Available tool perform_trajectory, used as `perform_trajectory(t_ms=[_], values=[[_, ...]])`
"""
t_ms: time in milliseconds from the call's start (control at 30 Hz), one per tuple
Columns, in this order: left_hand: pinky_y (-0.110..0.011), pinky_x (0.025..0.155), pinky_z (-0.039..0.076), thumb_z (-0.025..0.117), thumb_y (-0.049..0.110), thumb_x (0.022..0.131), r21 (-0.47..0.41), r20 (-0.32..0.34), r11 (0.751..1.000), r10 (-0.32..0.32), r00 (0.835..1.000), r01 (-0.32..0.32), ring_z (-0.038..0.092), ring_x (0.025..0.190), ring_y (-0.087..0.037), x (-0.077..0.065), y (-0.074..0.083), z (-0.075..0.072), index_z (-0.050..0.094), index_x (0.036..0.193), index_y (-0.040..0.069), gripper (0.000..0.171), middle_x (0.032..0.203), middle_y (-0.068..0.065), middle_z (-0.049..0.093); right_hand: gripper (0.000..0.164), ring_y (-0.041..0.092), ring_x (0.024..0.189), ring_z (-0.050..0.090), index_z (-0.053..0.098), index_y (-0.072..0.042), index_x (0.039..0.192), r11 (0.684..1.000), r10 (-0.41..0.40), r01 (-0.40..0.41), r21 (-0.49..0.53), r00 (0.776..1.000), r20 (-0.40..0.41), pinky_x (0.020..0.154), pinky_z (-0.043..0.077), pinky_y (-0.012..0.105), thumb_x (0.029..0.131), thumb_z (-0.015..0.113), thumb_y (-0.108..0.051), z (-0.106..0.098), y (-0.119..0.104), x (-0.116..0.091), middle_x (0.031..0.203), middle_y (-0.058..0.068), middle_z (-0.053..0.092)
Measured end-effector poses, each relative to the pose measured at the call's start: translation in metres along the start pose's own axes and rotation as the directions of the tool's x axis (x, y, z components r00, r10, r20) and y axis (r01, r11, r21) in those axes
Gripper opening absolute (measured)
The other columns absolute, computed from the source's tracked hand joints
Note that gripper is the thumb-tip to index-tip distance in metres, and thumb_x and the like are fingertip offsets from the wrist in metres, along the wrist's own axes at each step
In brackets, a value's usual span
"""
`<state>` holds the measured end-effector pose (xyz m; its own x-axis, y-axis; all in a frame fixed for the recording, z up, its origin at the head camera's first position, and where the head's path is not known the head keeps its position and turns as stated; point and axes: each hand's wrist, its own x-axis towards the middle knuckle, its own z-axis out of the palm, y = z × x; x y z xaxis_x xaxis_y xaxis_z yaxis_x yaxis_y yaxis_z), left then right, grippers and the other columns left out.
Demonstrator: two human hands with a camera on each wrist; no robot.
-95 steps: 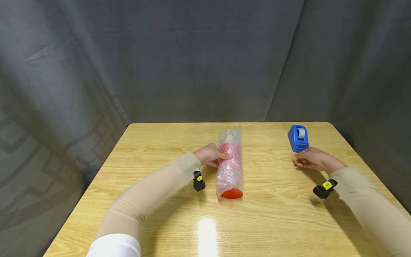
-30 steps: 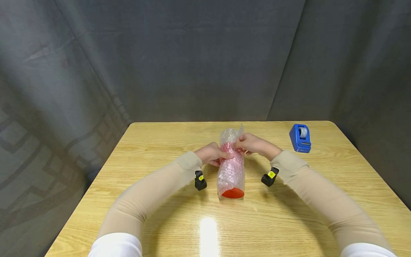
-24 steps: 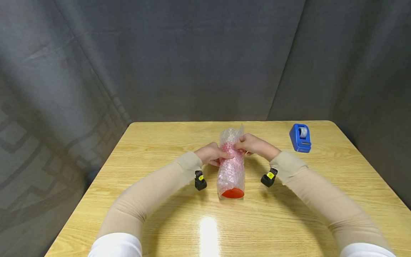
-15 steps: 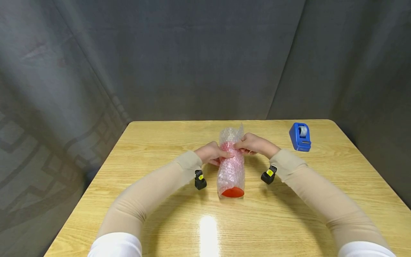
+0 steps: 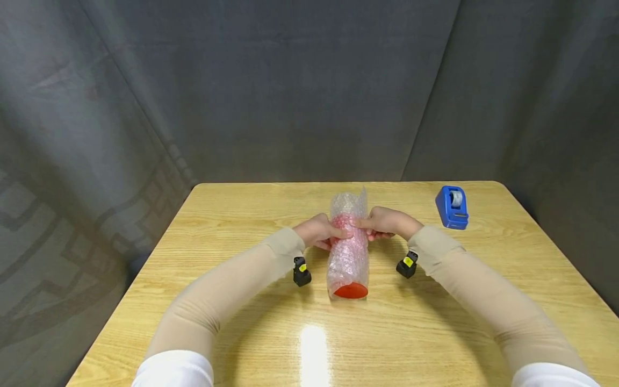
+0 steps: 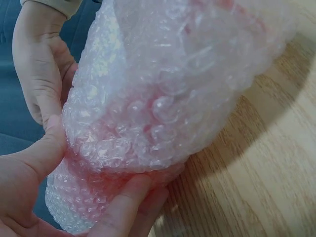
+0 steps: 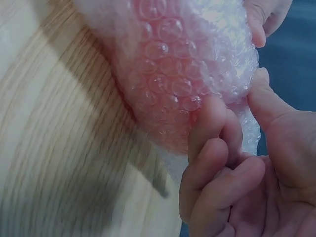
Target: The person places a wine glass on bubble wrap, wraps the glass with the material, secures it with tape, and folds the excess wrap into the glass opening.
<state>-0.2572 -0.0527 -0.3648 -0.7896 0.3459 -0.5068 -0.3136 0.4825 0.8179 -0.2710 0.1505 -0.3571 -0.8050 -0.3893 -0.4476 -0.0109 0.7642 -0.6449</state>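
Note:
A roll of clear bubble wrap lies lengthwise at the middle of the table, round a red object whose flat round end shows at the near side. From the left, my left hand grips the roll, thumb on top and fingers along its side. My right hand holds it from the right, its thumb laid over the top close to the left thumb. In the right wrist view, curled fingers touch the side of the bubble wrap. Most of the red object is blurred by the layers of wrap.
A blue tape dispenser with a roll of clear tape stands at the back right of the wooden table. Grey curtains hang behind the table and at both sides.
My right hand has come left from beside the tape dispenser to the bubble wrap. In the last half second it has shifted slightly nearer along the roll. The left hand has kept its grip.

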Motion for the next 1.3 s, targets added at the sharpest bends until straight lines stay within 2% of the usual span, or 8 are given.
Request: perform_trajectory(t_ms=[200,400,667,867,967,1133,1233,1300], values=[[-0.033,0.077,0.059,0.072,0.020,0.088,-0.004,-0.003,1.000,0.005,1.000,-0.005,0.062,0.080,-0.019,0.001,0.000,0.001,0.056,0.110,-0.004,0.036,0.094,-0.010,0.060,0.051,0.007,0.050,0.039,0.054,-0.011,0.064,0.996,-0.051,0.048,0.075,0.998,0.047,0.047,0.032,0.019,0.102,0.044,-0.043,-0.001,0.009,0.002,0.058,-0.002,0.052],[-0.034,0.079,0.059,0.072,0.019,0.089,-0.008,0.007,1.000,0.008,1.000,-0.008,0.063,0.084,-0.020,0.001,-0.002,0.000,0.056,0.113,-0.004,0.037,0.097,-0.011,0.062,0.045,0.008,0.056,0.044,0.053,-0.011,0.070,0.979,-0.028,0.004,0.204,0.993,0.114,0.051,0.038,0.019,0.104,0.041,-0.037,-0.002,0.016,0.004,0.065,-0.002,0.054],[-0.033,0.075,0.060,0.072,0.019,0.088,-0.007,0.000,1.000,0.003,1.000,-0.003,0.062,0.077,-0.019,0.002,-0.003,-0.001,0.057,0.106,-0.003,0.033,0.091,-0.009,0.060,0.041,0.007,0.059,0.047,0.053,-0.011,0.074,0.974,-0.060,0.021,0.227,0.985,0.165,0.054,0.042,0.019,0.105,0.040,-0.034,-0.004,0.017,0.007,0.067,-0.003,0.054],[-0.033,0.075,0.060,0.072,0.019,0.088,0.002,0.004,1.000,0.006,1.000,-0.006,0.062,0.079,-0.019,0.002,-0.002,0.000,0.057,0.107,-0.004,0.033,0.092,-0.009,0.060,0.041,0.006,0.060,0.049,0.056,-0.012,0.077,0.960,-0.153,0.090,0.264,0.962,0.228,0.057,0.043,0.018,0.102,0.043,-0.042,-0.010,0.022,0.005,0.069,-0.005,0.055],[-0.033,0.075,0.060,0.072,0.019,0.089,0.003,0.005,1.000,0.005,1.000,-0.005,0.062,0.079,-0.019,0.002,-0.002,0.000,0.057,0.108,-0.004,0.034,0.093,-0.010,0.060,0.041,0.007,0.061,0.050,0.055,-0.012,0.078,0.967,-0.144,0.090,0.239,0.965,0.219,0.057,0.044,0.018,0.102,0.043,-0.042,-0.009,0.021,0.005,0.071,-0.004,0.056],[-0.034,0.076,0.060,0.071,0.018,0.089,-0.004,0.007,1.000,0.010,1.000,-0.010,0.063,0.080,-0.020,0.002,-0.003,-0.001,0.057,0.110,-0.004,0.034,0.095,-0.010,0.061,0.039,0.009,0.062,0.049,0.054,-0.008,0.079,0.989,-0.070,0.046,0.142,0.983,0.168,0.057,0.044,0.021,0.104,0.042,-0.035,-0.005,0.016,0.006,0.070,-0.001,0.055],[-0.033,0.076,0.060,0.071,0.018,0.089,-0.004,0.005,1.000,0.010,1.000,-0.010,0.062,0.080,-0.019,0.002,-0.003,0.000,0.057,0.111,-0.004,0.034,0.094,-0.010,0.060,0.035,0.011,0.060,0.047,0.054,-0.007,0.079,0.995,-0.089,0.081,0.066,0.988,0.123,0.054,0.041,0.023,0.102,0.048,-0.032,-0.005,0.011,0.003,0.068,-0.001,0.053],[-0.033,0.075,0.059,0.071,0.019,0.089,-0.003,0.003,1.000,0.006,1.000,-0.006,0.061,0.079,-0.019,0.002,-0.003,-0.001,0.057,0.110,-0.004,0.034,0.093,-0.009,0.059,0.029,0.012,0.060,0.046,0.053,-0.007,0.080,0.991,-0.131,0.131,0.006,0.991,0.042,0.054,0.042,0.024,0.099,0.055,-0.028,-0.005,0.006,0.001,0.068,-0.001,0.052]])
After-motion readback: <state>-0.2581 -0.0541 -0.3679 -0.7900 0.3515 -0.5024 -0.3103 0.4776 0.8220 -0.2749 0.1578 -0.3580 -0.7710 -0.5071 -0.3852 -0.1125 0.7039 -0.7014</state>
